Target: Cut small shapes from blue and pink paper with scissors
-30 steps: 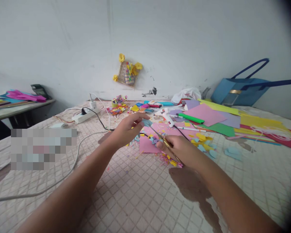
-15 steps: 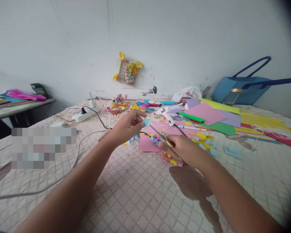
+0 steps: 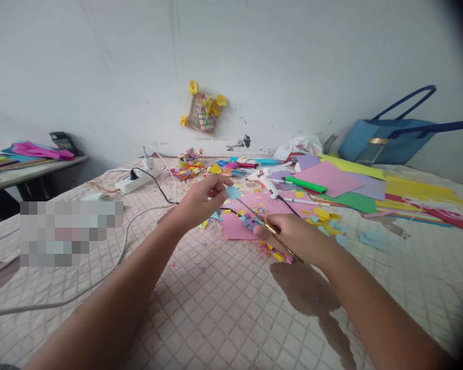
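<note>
My left hand (image 3: pixel 205 199) pinches a small piece of light blue paper (image 3: pixel 233 192) between thumb and fingers, above the table. My right hand (image 3: pixel 285 231) is wrapped round a pair of gold-handled scissors (image 3: pixel 272 226); their blades point up and left, with the tip close to the blue paper. Whether the blades touch it I cannot tell. Beneath the hands lies a pink sheet (image 3: pixel 237 226), partly covered by small cut paper pieces (image 3: pixel 250 221) in blue and purple. Yellow and pink scraps (image 3: pixel 272 252) lie below my right hand.
A white glue gun (image 3: pixel 266 181) lies beyond the scissors, its cord running toward my right hand. Coloured sheets (image 3: pixel 332 177) and a green marker-like stick (image 3: pixel 304 185) are on the right, with a blue bag (image 3: pixel 393 139) behind. A white power strip (image 3: pixel 137 181) and cables occupy the left.
The blue paper has turned slightly in my left fingers and shows more of its face. My right hand and the scissors have shifted only a little. The view has moved slightly.
</note>
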`<control>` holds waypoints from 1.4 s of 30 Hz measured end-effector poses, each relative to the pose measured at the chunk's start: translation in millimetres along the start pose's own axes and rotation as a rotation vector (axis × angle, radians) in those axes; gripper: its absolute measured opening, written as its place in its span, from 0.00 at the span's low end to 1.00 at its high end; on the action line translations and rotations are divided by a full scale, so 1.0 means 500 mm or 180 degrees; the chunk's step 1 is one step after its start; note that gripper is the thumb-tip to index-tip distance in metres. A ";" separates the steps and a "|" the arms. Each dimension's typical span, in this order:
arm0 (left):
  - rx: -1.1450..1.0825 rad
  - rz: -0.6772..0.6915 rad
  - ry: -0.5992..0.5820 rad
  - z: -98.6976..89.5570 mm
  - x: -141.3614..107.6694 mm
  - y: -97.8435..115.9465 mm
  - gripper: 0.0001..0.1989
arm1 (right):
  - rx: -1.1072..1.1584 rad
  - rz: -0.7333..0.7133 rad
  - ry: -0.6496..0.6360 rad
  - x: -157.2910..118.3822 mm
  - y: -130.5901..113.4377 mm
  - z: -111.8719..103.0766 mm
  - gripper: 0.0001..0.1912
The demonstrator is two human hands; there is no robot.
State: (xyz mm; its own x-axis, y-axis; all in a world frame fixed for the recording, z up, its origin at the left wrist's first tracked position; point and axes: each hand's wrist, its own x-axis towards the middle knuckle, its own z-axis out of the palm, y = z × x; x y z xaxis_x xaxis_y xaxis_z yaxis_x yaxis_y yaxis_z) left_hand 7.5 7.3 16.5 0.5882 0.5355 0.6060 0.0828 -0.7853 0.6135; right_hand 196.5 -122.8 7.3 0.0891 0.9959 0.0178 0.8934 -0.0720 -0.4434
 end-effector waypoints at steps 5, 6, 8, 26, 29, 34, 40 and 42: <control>0.0226 0.0082 -0.0266 0.006 -0.002 0.005 0.09 | -0.0116 -0.0002 -0.0001 0.007 0.006 0.002 0.26; 0.0268 0.0086 -0.0296 0.007 -0.003 0.007 0.09 | -0.0077 -0.0015 -0.0015 0.007 0.007 0.003 0.26; 0.0316 0.0077 -0.0358 0.009 -0.003 0.013 0.09 | -0.0010 -0.0048 -0.0025 0.007 0.011 0.005 0.25; 0.0821 -0.0289 -0.0387 0.011 0.014 -0.045 0.13 | -0.0199 -0.0243 -0.0379 0.085 0.001 -0.004 0.29; 0.0924 -0.0246 -0.0406 0.012 0.015 -0.046 0.14 | -0.0250 -0.0212 -0.0383 0.083 0.000 -0.004 0.29; 0.1162 -0.0150 -0.0464 0.012 0.015 -0.031 0.14 | -0.0498 -0.0207 -0.0180 0.085 -0.001 -0.002 0.29; 0.1419 -0.0079 -0.0246 0.010 0.018 -0.031 0.11 | -0.0847 0.0145 0.0470 0.082 -0.003 0.002 0.25; 0.1488 -0.0102 -0.0061 0.007 0.019 -0.039 0.11 | -0.0921 0.0263 0.0736 0.079 0.000 0.001 0.23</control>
State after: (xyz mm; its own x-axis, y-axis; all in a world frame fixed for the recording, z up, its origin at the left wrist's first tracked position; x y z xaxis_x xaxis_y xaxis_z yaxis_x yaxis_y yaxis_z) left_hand 14.1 26.5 8.8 0.5940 0.5593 0.5783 0.4521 -0.8266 0.3350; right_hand 200.0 -83.7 7.7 0.2334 0.9497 0.2089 0.9636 -0.1970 -0.1809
